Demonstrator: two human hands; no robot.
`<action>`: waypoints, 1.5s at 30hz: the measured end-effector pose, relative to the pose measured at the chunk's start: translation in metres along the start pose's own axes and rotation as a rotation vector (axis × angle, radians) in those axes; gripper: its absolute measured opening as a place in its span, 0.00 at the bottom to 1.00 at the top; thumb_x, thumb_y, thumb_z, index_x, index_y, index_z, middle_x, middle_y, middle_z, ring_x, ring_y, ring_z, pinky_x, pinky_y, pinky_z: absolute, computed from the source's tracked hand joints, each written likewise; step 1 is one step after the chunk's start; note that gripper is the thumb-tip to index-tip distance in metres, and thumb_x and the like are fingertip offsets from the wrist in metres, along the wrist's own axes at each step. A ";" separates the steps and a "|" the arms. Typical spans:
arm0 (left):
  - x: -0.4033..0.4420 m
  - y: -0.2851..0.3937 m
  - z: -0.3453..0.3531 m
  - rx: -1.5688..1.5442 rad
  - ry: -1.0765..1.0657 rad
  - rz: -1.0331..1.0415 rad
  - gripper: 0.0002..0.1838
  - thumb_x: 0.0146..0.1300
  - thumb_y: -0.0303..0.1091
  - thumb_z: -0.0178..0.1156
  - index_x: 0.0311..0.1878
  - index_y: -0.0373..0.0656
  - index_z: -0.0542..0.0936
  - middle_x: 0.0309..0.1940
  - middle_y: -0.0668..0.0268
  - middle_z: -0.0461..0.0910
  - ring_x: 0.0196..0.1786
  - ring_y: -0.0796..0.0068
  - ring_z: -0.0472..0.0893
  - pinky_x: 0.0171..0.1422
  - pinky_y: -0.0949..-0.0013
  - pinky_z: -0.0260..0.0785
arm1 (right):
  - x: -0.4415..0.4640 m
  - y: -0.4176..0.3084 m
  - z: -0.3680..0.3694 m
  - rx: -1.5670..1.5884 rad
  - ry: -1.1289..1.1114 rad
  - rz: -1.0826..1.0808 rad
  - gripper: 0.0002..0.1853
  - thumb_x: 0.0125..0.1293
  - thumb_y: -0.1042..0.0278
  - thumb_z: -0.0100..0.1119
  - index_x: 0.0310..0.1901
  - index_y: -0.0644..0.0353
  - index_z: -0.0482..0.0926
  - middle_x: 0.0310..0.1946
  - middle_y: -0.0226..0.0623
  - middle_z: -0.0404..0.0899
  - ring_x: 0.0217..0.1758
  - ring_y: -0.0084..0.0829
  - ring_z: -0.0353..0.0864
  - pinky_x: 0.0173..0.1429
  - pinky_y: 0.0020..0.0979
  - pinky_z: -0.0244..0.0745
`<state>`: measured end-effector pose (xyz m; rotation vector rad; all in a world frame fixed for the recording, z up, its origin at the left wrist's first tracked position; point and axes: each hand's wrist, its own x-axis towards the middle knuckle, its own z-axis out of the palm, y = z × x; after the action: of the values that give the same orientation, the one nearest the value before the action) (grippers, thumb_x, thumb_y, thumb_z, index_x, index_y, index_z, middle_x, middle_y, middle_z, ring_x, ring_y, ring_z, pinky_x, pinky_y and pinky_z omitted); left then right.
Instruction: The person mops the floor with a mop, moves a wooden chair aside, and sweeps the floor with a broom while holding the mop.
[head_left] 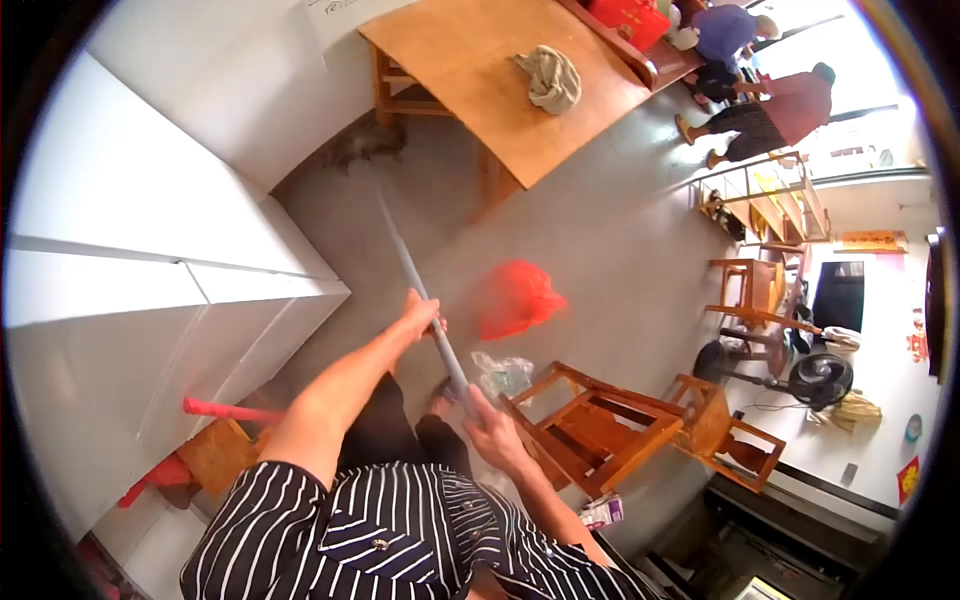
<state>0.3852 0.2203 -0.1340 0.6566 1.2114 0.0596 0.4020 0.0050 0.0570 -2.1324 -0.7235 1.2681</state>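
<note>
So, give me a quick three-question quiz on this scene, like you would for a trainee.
1. Multiple choice. What lies on the wooden table?
A) a standing fan
B) a crumpled beige cloth
C) a striped shirt

2. True or false? The left hand and the right hand both grip the long grey pole.

3. Fill in the blank. On the floor, the clear plastic bag lies near a larger plastic bag coloured ____.

Key: 1. B; 2. True; 3. red
</note>
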 end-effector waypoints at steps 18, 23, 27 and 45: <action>-0.056 0.007 0.026 -0.143 -0.113 -0.023 0.17 0.59 0.27 0.53 0.45 0.42 0.54 0.25 0.59 0.68 0.19 0.63 0.76 0.19 0.56 0.75 | -0.038 -0.040 -0.043 -0.203 -0.049 -0.066 0.31 0.57 0.71 0.54 0.63 0.58 0.59 0.41 0.61 0.75 0.46 0.57 0.75 0.48 0.44 0.70; 0.028 0.048 -0.026 -0.109 -0.083 -0.046 0.17 0.59 0.25 0.51 0.45 0.43 0.54 0.23 0.59 0.67 0.17 0.63 0.75 0.17 0.54 0.74 | 0.035 -0.028 0.012 -0.124 0.080 -0.312 0.29 0.57 0.70 0.54 0.62 0.60 0.61 0.39 0.62 0.75 0.42 0.59 0.75 0.44 0.46 0.71; -0.030 -0.010 0.012 -0.090 -0.089 -0.082 0.16 0.60 0.26 0.52 0.41 0.46 0.53 0.23 0.58 0.67 0.17 0.60 0.75 0.20 0.53 0.74 | -0.031 -0.004 -0.018 -0.189 0.006 -0.167 0.32 0.57 0.69 0.56 0.64 0.59 0.59 0.39 0.62 0.75 0.43 0.59 0.74 0.44 0.46 0.71; -0.028 0.021 0.006 -0.143 -0.032 -0.084 0.13 0.61 0.28 0.51 0.41 0.44 0.57 0.24 0.58 0.69 0.20 0.60 0.75 0.21 0.51 0.75 | -0.008 -0.039 -0.023 -0.246 -0.012 -0.166 0.32 0.57 0.69 0.55 0.64 0.57 0.59 0.37 0.61 0.75 0.41 0.57 0.76 0.43 0.47 0.70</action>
<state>0.3864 0.2242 -0.0983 0.4801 1.1912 0.0644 0.4128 0.0225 0.0977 -2.2028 -1.0864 1.1539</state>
